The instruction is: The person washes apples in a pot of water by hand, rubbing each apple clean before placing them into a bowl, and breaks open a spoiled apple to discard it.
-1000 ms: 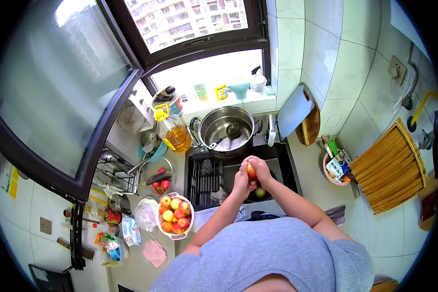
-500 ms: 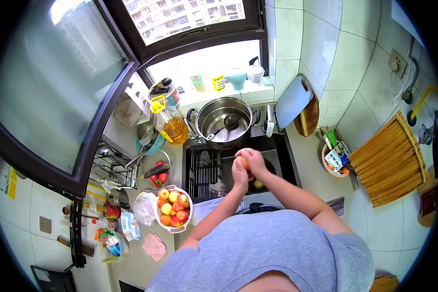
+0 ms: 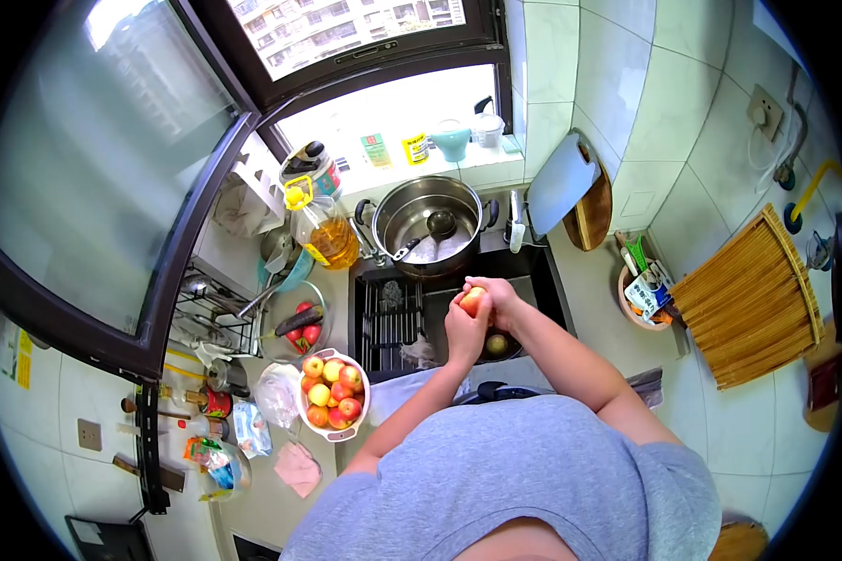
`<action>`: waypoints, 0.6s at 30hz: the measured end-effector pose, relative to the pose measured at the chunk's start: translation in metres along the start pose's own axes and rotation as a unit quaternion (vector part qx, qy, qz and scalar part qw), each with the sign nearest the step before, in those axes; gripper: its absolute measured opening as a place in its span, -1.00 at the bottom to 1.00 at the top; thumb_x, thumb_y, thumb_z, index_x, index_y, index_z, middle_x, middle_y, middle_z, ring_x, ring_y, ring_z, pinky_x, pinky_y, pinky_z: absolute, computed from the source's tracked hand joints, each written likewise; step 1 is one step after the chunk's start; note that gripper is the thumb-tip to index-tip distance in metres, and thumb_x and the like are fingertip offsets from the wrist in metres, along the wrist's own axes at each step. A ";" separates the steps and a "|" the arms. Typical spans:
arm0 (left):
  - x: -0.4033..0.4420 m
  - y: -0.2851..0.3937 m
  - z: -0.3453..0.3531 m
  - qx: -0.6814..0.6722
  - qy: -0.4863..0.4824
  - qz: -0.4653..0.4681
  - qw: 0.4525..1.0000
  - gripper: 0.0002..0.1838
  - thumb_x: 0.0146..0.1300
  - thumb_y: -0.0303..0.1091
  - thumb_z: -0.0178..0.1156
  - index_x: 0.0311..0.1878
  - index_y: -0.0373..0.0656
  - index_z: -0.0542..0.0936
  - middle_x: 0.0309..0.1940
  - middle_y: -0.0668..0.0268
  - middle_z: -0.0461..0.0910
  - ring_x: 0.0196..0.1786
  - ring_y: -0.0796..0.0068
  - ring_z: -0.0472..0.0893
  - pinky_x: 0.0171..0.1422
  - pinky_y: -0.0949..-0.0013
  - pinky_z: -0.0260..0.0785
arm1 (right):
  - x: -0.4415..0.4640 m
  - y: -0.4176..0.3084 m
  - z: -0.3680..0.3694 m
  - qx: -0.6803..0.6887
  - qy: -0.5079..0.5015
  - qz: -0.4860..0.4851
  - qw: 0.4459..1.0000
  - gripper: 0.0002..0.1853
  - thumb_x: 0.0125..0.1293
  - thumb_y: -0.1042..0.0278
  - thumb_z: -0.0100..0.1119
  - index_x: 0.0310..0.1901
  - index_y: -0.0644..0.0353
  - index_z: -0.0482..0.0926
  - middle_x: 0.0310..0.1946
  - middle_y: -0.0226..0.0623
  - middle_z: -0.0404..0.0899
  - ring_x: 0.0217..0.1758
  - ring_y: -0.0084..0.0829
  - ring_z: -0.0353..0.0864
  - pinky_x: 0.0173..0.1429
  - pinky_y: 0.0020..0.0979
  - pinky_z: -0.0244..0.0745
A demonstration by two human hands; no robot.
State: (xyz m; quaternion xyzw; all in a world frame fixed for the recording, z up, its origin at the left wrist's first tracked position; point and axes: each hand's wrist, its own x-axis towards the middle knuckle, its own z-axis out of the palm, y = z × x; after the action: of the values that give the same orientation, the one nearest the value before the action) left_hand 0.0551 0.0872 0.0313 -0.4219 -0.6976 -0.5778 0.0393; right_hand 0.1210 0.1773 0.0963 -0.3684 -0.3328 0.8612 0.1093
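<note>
Over the black sink (image 3: pixel 558 304), a red and yellow apple (image 3: pixel 472 300) is clasped between both hands. My left hand (image 3: pixel 464 327) wraps it from the left and below. Fingers of my right hand (image 3: pixel 500 297) close over its other side. Under the hands, low in the sink, lies a dull yellowish round fruit (image 3: pixel 497 344), partly in shadow. A white basket (image 3: pixel 333 435) piled with red and yellow apples (image 3: pixel 319 395) stands on the counter left of the sink.
Behind the sink is a large steel pot (image 3: pixel 384 220) with a ladle (image 3: pixel 442 223) inside. An oil bottle (image 3: pixel 332 241) and a glass bowl (image 3: pixel 321 304) with an eggplant and red produce stand to the left. Cutting boards (image 3: pixel 561 187) lean on the right wall.
Both hands have turned the apple, so more of its red and yellow skin shows. The view has shifted slightly; the basket and pot stand as before.
</note>
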 end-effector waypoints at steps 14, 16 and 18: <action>0.037 0.023 -0.041 -0.537 -0.240 -0.606 0.535 -0.22 0.30 0.61 -0.35 -0.50 0.04 0.37 -0.86 0.52 0.11 -0.88 0.58 0.13 -0.83 0.52 -0.03 | -0.013 0.012 0.010 -0.436 -0.071 -0.480 0.758 -0.70 0.28 0.27 0.29 -0.02 0.21 0.57 -0.13 -0.14 0.56 -0.03 -0.23 0.56 0.18 -0.28 0.45; 0.034 0.020 -0.039 -0.528 -0.257 -0.567 0.578 -0.19 0.30 0.64 -0.38 -0.50 0.04 0.38 -0.84 0.50 0.16 -0.86 0.59 0.14 -0.81 0.53 -0.02 | -0.010 0.015 0.010 -0.422 -0.053 -0.462 0.778 -0.75 0.36 0.22 0.24 -0.06 0.19 0.60 -0.23 -0.23 0.60 -0.13 -0.33 0.59 0.09 -0.34 0.47; 0.027 0.027 -0.032 -0.499 -0.236 -0.568 0.610 -0.19 0.30 0.64 -0.38 -0.46 0.03 0.40 -0.81 0.49 0.20 -0.84 0.58 0.16 -0.79 0.53 -0.01 | 0.004 0.020 0.007 -0.364 -0.026 -0.412 0.835 -0.76 0.40 0.19 0.19 -0.09 0.19 0.61 -0.29 -0.29 0.62 -0.21 -0.39 0.59 0.01 -0.37 0.49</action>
State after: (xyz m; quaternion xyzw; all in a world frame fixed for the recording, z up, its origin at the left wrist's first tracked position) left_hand 0.0410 0.0744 0.0770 -0.0173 -0.3868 -0.6231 -0.6796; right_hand 0.1145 0.1602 0.0850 -0.1878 -0.7462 0.5620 0.3034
